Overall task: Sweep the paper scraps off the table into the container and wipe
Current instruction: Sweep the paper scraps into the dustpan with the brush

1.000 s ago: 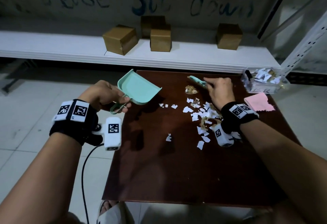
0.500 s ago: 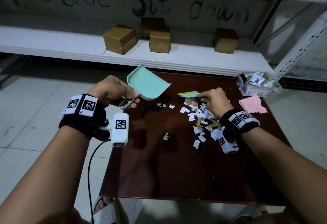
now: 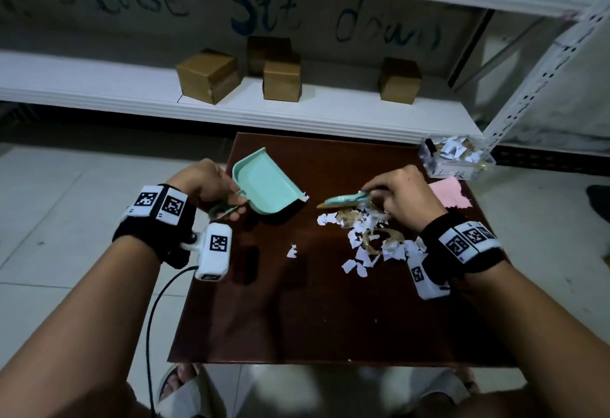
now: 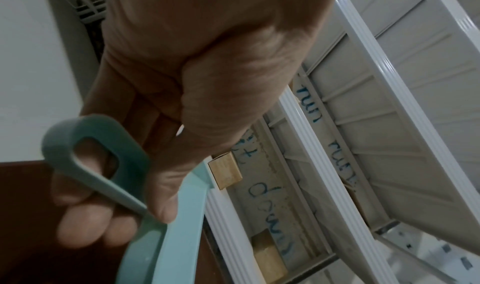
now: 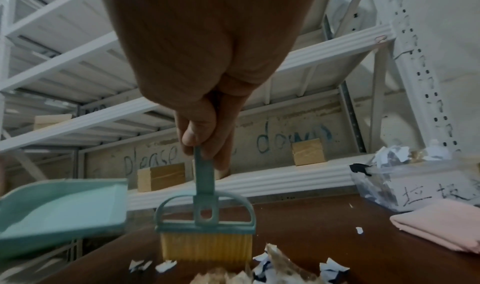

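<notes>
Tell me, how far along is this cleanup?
Early to midway. Done: the clear container at the table's far right corner already holds scraps. In hand: the left hand grips the dustpan, seemingly empty, and the right hand holds the brush at the pile of paper scraps. Left: sweeping up that pile and one stray scrap, then wiping; the pink cloth lies untouched.
</notes>
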`<state>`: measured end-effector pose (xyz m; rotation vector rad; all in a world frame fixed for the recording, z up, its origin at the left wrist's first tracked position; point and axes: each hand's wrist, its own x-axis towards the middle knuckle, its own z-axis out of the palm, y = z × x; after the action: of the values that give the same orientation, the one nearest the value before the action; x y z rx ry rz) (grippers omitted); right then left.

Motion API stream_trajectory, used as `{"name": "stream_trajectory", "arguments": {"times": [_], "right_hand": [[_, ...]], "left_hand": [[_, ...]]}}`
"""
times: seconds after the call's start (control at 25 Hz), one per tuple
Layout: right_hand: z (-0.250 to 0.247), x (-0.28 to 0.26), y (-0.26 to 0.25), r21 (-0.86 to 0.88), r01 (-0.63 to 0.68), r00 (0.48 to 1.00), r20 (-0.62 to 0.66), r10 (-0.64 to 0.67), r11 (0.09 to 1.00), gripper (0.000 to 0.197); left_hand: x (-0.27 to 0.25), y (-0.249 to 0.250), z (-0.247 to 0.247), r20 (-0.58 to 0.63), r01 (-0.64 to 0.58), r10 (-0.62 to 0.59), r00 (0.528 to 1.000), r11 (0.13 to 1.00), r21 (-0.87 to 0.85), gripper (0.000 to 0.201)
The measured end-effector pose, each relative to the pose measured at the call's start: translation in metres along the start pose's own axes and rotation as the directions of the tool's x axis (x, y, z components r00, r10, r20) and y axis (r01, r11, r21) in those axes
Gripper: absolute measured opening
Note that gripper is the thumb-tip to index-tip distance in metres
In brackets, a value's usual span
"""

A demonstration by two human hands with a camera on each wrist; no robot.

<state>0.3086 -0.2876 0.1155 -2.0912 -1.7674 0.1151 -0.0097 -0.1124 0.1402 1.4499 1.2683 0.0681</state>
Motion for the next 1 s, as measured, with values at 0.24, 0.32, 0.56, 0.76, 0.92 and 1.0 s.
{"name": "stream_trajectory", "arguments": {"times": [0.24, 0.32, 0.56, 0.76, 0.92, 1.0], "right_hand": [[-0.036, 0.007, 0.038, -0.135, -0.197, 0.944, -0.292, 0.151, 0.971, 0.020], [-0.033, 0.009, 0.050, -0.196, -0.258, 0.937, -0.290, 0.195, 0.946, 0.019], [-0.012, 0.017, 0.042, -0.338, -0.267, 0.963, -0.137, 0.233, 0.902, 0.016], [0.005, 0.025, 0.048, -0.201, -0.353, 0.935, -0.049, 0.351, 0.914, 0.031], [0.012, 0.024, 0.045, -0.191, -0.300, 0.954, -0.039, 0.298, 0.935, 0.033], [0.018, 0.022, 0.033, -0.152, -0.273, 0.962, -0.018, 0.273, 0.950, 0.034]], "left_hand": [[0.009, -0.009, 0.003, 0.024, 0.062, -0.073, 0.997, 0.950, 0.305, 0.008], [0.015, -0.007, 0.005, -0.001, 0.046, -0.051, 0.999, 0.899, 0.436, 0.014], [0.028, -0.001, 0.021, 0.038, 0.083, -0.122, 0.992, 0.840, 0.536, 0.028], [0.034, 0.006, 0.030, -0.004, 0.052, -0.060, 0.998, 0.834, 0.549, 0.027], [0.042, 0.004, 0.044, 0.035, 0.030, -0.059, 0.998, 0.836, 0.548, 0.022], [0.044, 0.006, 0.053, 0.061, 0.023, -0.069, 0.996, 0.826, 0.563, 0.023]]}}
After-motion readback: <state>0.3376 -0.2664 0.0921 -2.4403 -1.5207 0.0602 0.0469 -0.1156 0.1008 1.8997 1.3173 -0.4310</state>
